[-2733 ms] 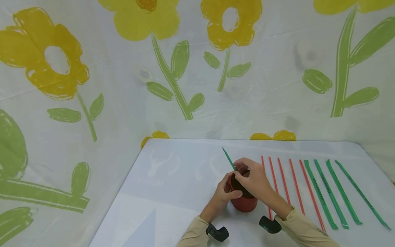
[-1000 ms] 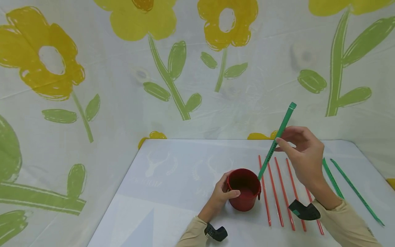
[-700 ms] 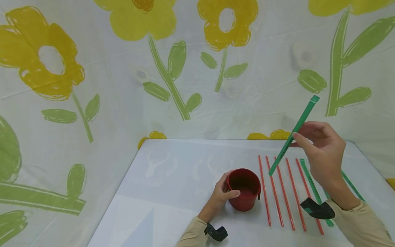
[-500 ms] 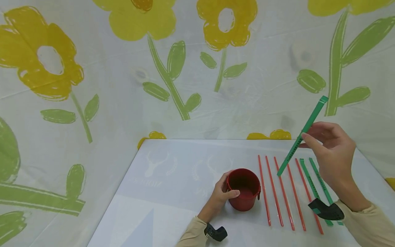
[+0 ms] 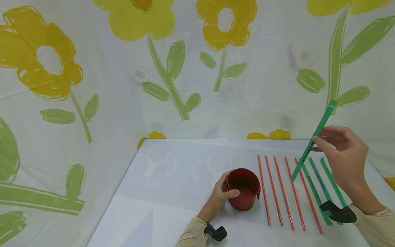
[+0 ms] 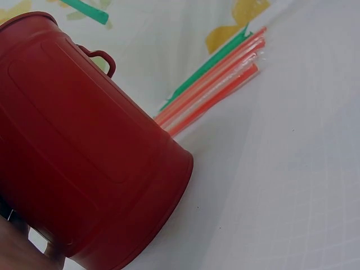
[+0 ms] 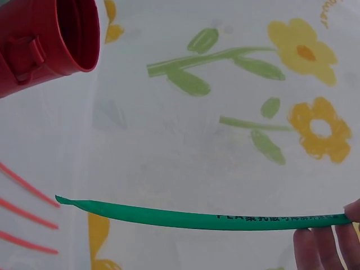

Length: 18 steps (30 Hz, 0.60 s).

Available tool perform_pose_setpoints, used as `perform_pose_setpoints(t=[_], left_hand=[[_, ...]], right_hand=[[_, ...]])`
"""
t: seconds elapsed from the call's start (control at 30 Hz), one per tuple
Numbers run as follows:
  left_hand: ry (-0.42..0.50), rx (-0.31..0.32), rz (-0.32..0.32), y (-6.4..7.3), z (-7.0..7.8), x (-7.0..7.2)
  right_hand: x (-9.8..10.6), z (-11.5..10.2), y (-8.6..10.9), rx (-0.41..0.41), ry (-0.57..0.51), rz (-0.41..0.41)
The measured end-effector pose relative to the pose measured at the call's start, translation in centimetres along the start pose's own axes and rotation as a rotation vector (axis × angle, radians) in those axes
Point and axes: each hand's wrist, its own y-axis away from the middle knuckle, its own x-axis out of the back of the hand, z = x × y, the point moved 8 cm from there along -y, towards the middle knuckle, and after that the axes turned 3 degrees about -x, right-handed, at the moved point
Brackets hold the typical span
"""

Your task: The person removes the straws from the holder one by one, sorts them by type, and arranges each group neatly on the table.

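Observation:
In the head view, my left hand grips a small red bucket standing upright on the table, thumb over its rim and fingers round its side. The inside of the bucket looks bare. To the right, my right hand pinches a green-wrapped straw between thumb and fingertips. The straw slants, upper end to the right, its lower end over the row of straws. Printed lettering runs along its wrapper in the right wrist view. Fingers of my left hand show at the bucket's lower side in the left wrist view.
Several red straws in clear wrap lie in a row right of the bucket. Beyond them lie several green-wrapped straws, partly hidden by my right forearm. A flower-printed curtain hangs behind the white table.
My right hand has left the bucket's mouth with the green-wrapped straw, then moved right across the row and lately dipped a little. My left hand has stayed on the bucket.

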Motion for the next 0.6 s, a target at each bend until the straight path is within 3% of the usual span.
perform_pose_setpoints(t=[0.1, 0.27, 0.6], left_hand=[[-0.002, 0.001, -0.001, 0.0, -0.1, 0.0], [-0.004, 0.028, -0.009, 0.0, -0.4, 0.1], [-0.003, -0.007, 0.007, 0.0, 0.0, 0.1]], right_hand=[[0.6, 0.5, -0.1, 0.000, 0.084, 0.005], [1.5, 1.2, -0.2, -0.011, 0.126, 0.011], [3.3, 3.2, -0.5, -0.046, 0.226, 0.028]])
